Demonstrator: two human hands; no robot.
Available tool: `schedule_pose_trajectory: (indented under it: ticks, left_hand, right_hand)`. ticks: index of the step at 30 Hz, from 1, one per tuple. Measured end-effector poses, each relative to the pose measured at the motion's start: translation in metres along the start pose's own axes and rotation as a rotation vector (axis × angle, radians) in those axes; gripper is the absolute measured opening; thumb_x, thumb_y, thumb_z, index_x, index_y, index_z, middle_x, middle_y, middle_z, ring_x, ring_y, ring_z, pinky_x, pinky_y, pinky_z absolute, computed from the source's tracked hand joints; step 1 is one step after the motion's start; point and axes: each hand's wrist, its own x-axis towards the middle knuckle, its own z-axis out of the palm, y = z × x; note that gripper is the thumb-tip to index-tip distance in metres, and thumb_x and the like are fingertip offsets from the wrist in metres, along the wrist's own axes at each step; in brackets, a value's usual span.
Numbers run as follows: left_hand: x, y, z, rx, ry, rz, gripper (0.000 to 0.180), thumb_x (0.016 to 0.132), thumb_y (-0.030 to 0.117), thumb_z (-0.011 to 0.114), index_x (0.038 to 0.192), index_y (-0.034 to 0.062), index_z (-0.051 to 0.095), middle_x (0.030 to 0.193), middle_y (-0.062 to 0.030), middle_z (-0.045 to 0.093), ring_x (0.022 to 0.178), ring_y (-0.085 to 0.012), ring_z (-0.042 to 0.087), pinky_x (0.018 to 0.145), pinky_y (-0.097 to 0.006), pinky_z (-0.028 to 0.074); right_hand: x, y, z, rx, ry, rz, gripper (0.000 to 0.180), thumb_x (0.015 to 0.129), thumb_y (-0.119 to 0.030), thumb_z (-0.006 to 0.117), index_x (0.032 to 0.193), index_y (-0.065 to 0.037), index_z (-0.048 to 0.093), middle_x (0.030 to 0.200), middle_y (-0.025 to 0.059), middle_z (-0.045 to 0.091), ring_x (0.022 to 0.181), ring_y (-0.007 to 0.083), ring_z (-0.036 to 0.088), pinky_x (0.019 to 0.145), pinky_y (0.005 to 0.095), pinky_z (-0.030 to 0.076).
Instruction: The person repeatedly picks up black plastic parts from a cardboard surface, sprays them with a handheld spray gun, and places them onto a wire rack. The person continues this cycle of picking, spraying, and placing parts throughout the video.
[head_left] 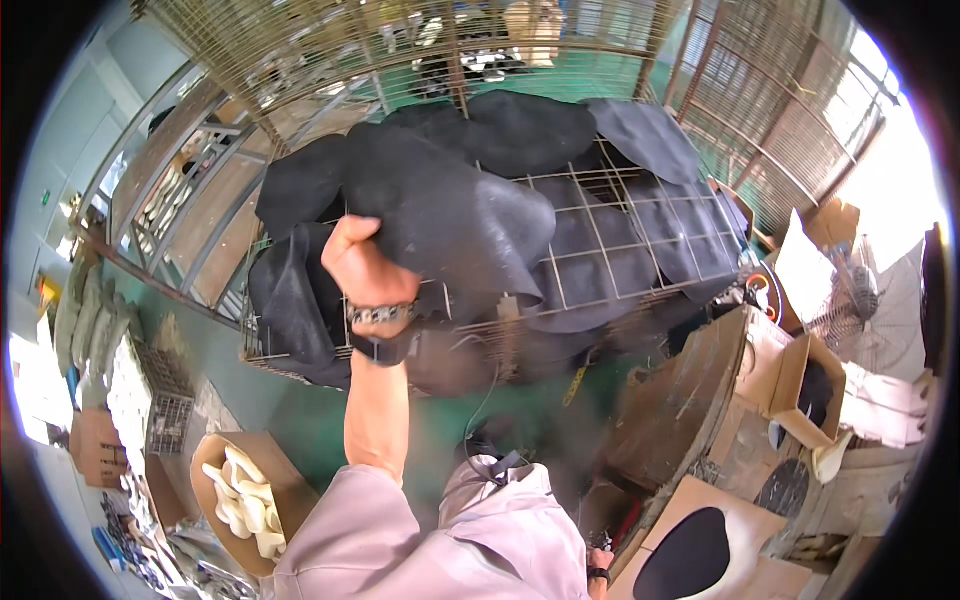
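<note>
My left hand, with a beaded bracelet and a dark watch on its wrist, is closed on the edge of a limp, rounded black sheet that looks like rubber. The sheet spreads over a wire rack, its near part hanging over the rack's front. More black sheets of the same sort lie around it on the grid, and others show beneath the wires. Low at the right, by a workbench, a small part of my right hand with a dark wristband shows; its fingers are hidden.
A cardboard box of cream-coloured pieces stands at the lower left. To the right are a wire-guarded fan, an open carton and a black oval piece on cardboard. Tall wire-mesh panels rise behind the rack.
</note>
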Motion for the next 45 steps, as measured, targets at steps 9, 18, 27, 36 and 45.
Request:
schedule_pose_trajectory:
  ticks: [9, 18, 27, 36, 45]
  left_hand:
    - [-0.114, 0.007, -0.138, 1.343, 0.834, 0.287, 0.077, 0.073, -0.007, 0.063, 0.146, 0.0044, 0.043, 0.11, -0.0088, 0.055, 0.087, -0.0192, 0.055, 0.081, -0.031, 0.05]
    - [-0.126, 0.066, -0.119, 1.897, 0.339, 0.063, 0.038, 0.084, 0.022, 0.076, 0.118, 0.0067, 0.069, 0.113, -0.0163, 0.065, 0.102, -0.0339, 0.065, 0.089, -0.041, 0.052]
    - [-0.03, 0.269, -0.226, 2.354, 1.105, -0.257, 0.041, 0.086, 0.042, 0.071, 0.109, 0.0073, 0.073, 0.112, -0.0212, 0.07, 0.106, -0.0393, 0.067, 0.088, -0.047, 0.054]
    - [-0.026, 0.28, -0.272, 2.389, 1.231, 0.04, 0.033, 0.079, 0.037, 0.077, 0.103, 0.0157, 0.074, 0.102, -0.0161, 0.073, 0.099, -0.0386, 0.069, 0.085, -0.048, 0.055]
    - [-0.018, 0.323, -0.316, 1.787, 1.405, 0.037, 0.058, 0.079, 0.01, 0.058, 0.137, 0.0046, 0.055, 0.073, -0.0119, 0.072, 0.054, -0.0192, 0.07, 0.054, -0.031, 0.06]
  right_hand:
    - [0.045, -0.036, 0.011, 0.108, -0.101, -0.172, 0.008, 0.07, 0.005, 0.064, 0.075, 0.009, 0.069, 0.072, 0.0131, 0.069, 0.059, 0.0233, 0.065, 0.055, 0.0368, 0.051]
    - [0.197, 0.056, 0.026, -0.868, -0.268, -0.809, 0.015, 0.079, -0.026, 0.069, 0.085, -0.017, 0.078, 0.073, 0.0108, 0.071, 0.063, 0.0267, 0.067, 0.06, 0.0394, 0.048]
    - [0.168, -0.021, 0.02, -0.99, -0.334, -0.823, 0.014, 0.081, -0.016, 0.069, 0.078, -0.004, 0.075, 0.071, 0.0117, 0.072, 0.061, 0.0226, 0.068, 0.058, 0.0366, 0.051]
    - [0.082, -0.102, 0.042, -0.254, -0.278, -0.34, 0.008, 0.074, 0.002, 0.071, 0.076, 0.008, 0.067, 0.07, 0.0144, 0.069, 0.056, 0.0243, 0.066, 0.05, 0.0365, 0.052]
    - [0.056, -0.102, 0.051, 0.036, -0.212, -0.15, 0.01, 0.071, 0.008, 0.072, 0.077, 0.008, 0.064, 0.073, 0.0142, 0.068, 0.057, 0.0265, 0.066, 0.049, 0.038, 0.054]
